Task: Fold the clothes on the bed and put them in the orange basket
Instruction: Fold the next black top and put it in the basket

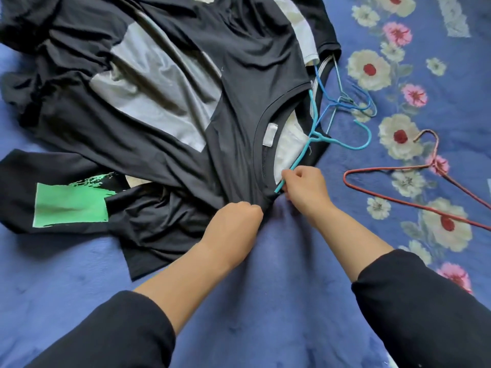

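A black T-shirt with a grey panel (164,83) lies spread on the blue bed cover (265,288), its collar toward me. A turquoise hanger (313,134) sticks out of that collar. My right hand (305,189) pinches the hanger's lower arm at the collar's edge. My left hand (236,224) grips the black fabric at the shoulder just left of the collar. Under it lies another black garment with a green print (69,205). The orange basket is out of view.
A blue wire hanger (342,99) lies just beyond the collar, with a white garment (305,35) under the black ones. A red hanger (414,197) rests on the flowered part of the cover (425,75) at the right.
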The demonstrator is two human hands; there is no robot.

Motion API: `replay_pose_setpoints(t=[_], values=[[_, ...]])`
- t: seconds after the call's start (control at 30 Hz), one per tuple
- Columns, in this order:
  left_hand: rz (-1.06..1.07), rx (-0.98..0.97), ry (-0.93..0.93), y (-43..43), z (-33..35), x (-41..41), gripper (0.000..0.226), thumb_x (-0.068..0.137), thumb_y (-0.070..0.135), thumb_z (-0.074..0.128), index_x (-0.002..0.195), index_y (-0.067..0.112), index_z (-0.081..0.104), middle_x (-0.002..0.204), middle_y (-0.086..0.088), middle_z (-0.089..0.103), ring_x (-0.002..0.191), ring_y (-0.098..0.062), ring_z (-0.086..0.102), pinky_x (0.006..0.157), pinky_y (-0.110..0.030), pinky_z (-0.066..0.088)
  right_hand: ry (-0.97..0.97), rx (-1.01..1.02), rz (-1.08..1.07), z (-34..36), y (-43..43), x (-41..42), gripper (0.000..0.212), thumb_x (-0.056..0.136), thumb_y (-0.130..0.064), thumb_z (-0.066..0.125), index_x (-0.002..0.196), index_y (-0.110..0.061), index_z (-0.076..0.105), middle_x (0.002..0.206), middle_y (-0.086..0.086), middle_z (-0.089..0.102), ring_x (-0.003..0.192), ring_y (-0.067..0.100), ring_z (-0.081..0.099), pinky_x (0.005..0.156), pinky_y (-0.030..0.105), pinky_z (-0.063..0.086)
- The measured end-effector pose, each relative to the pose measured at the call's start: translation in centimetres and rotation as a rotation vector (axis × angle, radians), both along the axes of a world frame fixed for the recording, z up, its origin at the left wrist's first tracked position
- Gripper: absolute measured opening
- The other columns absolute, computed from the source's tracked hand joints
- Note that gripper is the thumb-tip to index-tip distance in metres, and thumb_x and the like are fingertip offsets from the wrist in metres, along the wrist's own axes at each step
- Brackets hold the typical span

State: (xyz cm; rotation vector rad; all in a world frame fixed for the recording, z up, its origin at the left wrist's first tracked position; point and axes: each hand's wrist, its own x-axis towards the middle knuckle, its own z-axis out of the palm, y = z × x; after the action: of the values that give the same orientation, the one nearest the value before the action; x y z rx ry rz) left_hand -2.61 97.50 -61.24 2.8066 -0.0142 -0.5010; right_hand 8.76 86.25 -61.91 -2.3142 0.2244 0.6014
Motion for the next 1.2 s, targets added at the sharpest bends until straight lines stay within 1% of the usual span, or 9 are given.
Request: replay_pose_setpoints(t=[0.17,0.27,0.37,0.47,0.6,0.77,0.9,1.1,1.2], values=[[0.042,-0.026,0.135,2.1,1.2,-2.6,0.007,0.084,0.011,0.046,0.078,0.012,0.051,0.091,-0.013,0.065,0.088,-0.035,0.059,0.072,-0.040,0.043,0.006,0.146,-0.152,2.7,0.7,1.7,0.024,0.086,-0.013,0.047,0.063,-0.013,0.041,0.061,0.007,0.055,0.059,0.024,0.060,0.059,0.039,0.052],[0.017,0.050,0.218,3.9,2.1,-4.3,0.013,0.083,0.013,0.050,0.073,0.014,0.041,0.098,-0.017,0.063,0.095,-0.037,0.059,0.067,-0.036,0.038,0.044,0.419,-0.369,5.8,1.6,3.9,0.026,0.095,-0.003,0.040,0.072,-0.014,0.039,0.063,0.006,0.045,0.036,0.012,0.044,0.042,0.026,0.048],[0.160,-0.003,0.121,6.1,2.9,-4.8,0.018,0.080,0.017,0.055,0.069,0.013,0.042,0.090,-0.015,0.062,0.088,-0.037,0.059,0.065,-0.036,0.039,0.050,0.354,-0.334,7.3,0.0,5.6,0.023,0.093,-0.005,0.041,0.072,-0.017,0.042,0.061,0.001,0.035,0.039,0.010,0.033,0.032,0.015,0.029],[0.349,-0.268,-0.109,6.3,3.6,-4.1,0.018,0.075,0.015,0.063,0.067,0.008,0.050,0.082,-0.007,0.054,0.074,-0.029,0.053,0.068,-0.038,0.043,0.025,0.175,-0.216,6.8,-3.1,4.3,0.027,0.092,-0.016,0.044,0.065,-0.018,0.040,0.057,0.003,0.033,0.043,0.016,0.029,0.039,0.014,0.025],[0.677,-0.492,-0.249,3.4,5.4,-2.2,0.020,0.075,0.013,0.063,0.065,0.005,0.048,0.065,-0.005,0.058,0.063,-0.022,0.050,0.062,-0.028,0.040,-0.136,-0.263,0.094,4.8,-10.6,0.4,0.040,0.100,-0.028,0.043,0.063,-0.012,0.046,0.076,0.022,0.056,0.074,0.033,0.054,0.064,0.037,0.035],[1.050,-0.739,-0.209,1.4,5.2,1.0,0.011,0.081,0.002,0.054,0.081,0.013,0.056,0.066,0.000,0.054,0.064,-0.021,0.047,0.060,-0.031,0.036,0.045,-0.765,0.273,4.4,-20.7,0.1,0.027,0.099,-0.022,0.044,0.109,-0.006,0.063,0.123,0.025,0.058,0.116,0.040,0.052,0.092,0.039,0.042],[0.960,-0.595,-0.197,1.2,4.9,2.0,0.024,0.087,0.002,0.039,0.091,0.013,0.060,0.082,0.000,0.058,0.084,-0.022,0.050,0.071,-0.030,0.033,0.039,-0.826,0.169,5.7,-26.0,2.7,0.027,0.093,-0.007,0.048,0.116,0.002,0.059,0.118,0.033,0.059,0.110,0.046,0.056,0.089,0.044,0.046],[0.849,-0.560,-0.155,1.1,4.7,2.2,0.021,0.090,0.033,0.059,0.080,0.014,0.060,0.069,0.000,0.059,0.066,-0.009,0.052,0.062,-0.017,0.036,-0.232,-0.683,-0.156,5.9,-24.4,7.5,0.040,0.097,-0.016,0.044,0.128,0.009,0.042,0.134,0.034,0.040,0.124,0.048,0.042,0.101,0.047,0.034],[0.802,-0.518,-0.085,0.8,4.1,1.6,0.018,0.082,0.035,0.068,0.082,0.019,0.059,0.066,0.003,0.060,0.066,-0.011,0.054,0.060,-0.023,0.040,-0.242,-0.507,0.104,3.3,-19.7,6.3,0.047,0.093,-0.027,0.054,0.132,-0.003,0.045,0.135,0.025,0.043,0.125,0.041,0.043,0.104,0.045,0.035]])
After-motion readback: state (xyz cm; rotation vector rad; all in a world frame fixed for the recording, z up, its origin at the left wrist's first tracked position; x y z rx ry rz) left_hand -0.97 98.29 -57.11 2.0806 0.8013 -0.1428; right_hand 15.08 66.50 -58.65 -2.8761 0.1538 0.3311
